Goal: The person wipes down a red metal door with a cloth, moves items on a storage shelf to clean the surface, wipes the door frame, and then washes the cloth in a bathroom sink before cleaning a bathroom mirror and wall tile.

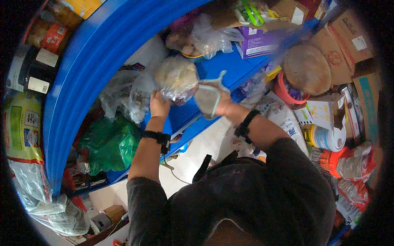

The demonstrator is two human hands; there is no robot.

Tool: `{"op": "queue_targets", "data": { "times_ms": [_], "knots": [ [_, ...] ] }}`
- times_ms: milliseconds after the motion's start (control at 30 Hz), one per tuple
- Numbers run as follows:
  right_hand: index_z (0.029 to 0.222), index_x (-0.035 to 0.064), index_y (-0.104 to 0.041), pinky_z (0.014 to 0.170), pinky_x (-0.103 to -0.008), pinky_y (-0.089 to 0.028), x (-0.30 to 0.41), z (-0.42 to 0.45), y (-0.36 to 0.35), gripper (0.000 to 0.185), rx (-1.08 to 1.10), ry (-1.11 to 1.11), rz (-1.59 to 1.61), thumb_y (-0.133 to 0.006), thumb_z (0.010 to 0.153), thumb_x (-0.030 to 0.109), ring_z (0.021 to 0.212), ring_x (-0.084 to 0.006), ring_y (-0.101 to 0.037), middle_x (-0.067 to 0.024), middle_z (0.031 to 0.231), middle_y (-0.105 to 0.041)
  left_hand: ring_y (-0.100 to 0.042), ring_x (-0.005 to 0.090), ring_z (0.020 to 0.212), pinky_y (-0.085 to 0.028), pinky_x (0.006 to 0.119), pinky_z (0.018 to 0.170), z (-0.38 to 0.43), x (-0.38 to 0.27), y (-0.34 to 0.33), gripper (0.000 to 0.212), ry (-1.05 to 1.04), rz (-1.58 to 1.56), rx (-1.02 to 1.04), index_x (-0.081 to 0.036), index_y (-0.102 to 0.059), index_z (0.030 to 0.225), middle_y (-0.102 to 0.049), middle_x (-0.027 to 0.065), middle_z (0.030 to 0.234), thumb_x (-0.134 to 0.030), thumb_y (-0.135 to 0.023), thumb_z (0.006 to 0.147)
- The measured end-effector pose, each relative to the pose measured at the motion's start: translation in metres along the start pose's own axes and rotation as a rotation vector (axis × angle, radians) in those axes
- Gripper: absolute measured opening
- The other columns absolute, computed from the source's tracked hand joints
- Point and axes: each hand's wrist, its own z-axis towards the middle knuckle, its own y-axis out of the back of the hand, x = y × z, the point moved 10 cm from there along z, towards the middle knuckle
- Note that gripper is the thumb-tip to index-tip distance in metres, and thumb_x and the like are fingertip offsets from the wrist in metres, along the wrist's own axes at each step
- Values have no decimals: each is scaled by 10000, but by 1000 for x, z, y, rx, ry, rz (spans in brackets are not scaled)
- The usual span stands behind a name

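Observation:
My left hand (160,104) is at the lower left edge of a clear plastic bag (177,77) with pale, rounded contents, its fingers gripping the plastic. What exactly lies inside the bag cannot be told. A grey cloth (207,99) with pale green edging is in my right hand (224,104), just right of the bag. One corner of that cloth sticks up beyond the fingers. Both hands are above a blue shelf (221,69). Left of my left hand lie crumpled clear plastic bags (118,92) and a green plastic bag (112,146).
A blue shelf beam (77,73) curves close on the left, with jars (50,37) and packets beyond it. Behind the bag stands a purple box (260,43). To the right are a red bucket (287,89), a round brown board (307,69) and cardboard boxes (347,40).

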Motion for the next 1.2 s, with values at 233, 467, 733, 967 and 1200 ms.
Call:
{"op": "queue_targets", "data": {
  "times_ms": [233, 467, 733, 967, 1200],
  "knots": [
    [1136, 114, -458, 952, -379, -303, 162, -15, 13, 358, 6, 585, -869, -332, 844, 276, 1075, -235, -435, -55, 1176, -468, -275, 383, 1176, -325, 379, 935, -48, -32, 43, 777, 55, -157, 12, -85, -204, 1285, -117, 222, 1334, -77, -649, 649],
    [1187, 148, -423, 958, -424, -280, 31, -41, 3, 432, 64, 106, -674, -289, 851, 385, 1108, -254, -398, -47, 1210, -436, -525, 304, 902, -436, 342, 780, -174, -13, 42, 246, 118, -424, -40, -42, -558, 959, -554, 151, 969, -23, -560, 714],
    [1266, 92, -315, 1033, -372, -111, -174, -20, -33, 542, -589, -324, 2685, -288, 821, 400, 1232, -283, -222, -99, 1315, -304, -572, 183, 760, -464, 282, 681, -266, 26, 26, 191, 557, -740, 154, -34, -567, 972, -601, 90, 902, -66, -529, 788],
    [1003, 58, -503, 813, -311, -397, -312, -19, -55, 256, -1426, -286, 3021, -373, 842, 210, 932, -215, -501, -101, 982, -533, -459, 212, 1013, -429, 322, 794, -278, 58, 30, 530, 849, -1282, -10, -52, -269, 1244, -462, 113, 1116, -299, -498, 835],
    [1290, 16, -211, 1024, -322, -167, -348, -58, -142, 621, -2128, -637, 3019, -516, 768, 159, 1248, -245, -204, -138, 1351, -197, -259, 224, 1208, -293, 385, 918, -264, 46, 127, 705, 401, -1617, -182, -77, -35, 1329, -194, 86, 1346, -381, -443, 842]
  ]
}}
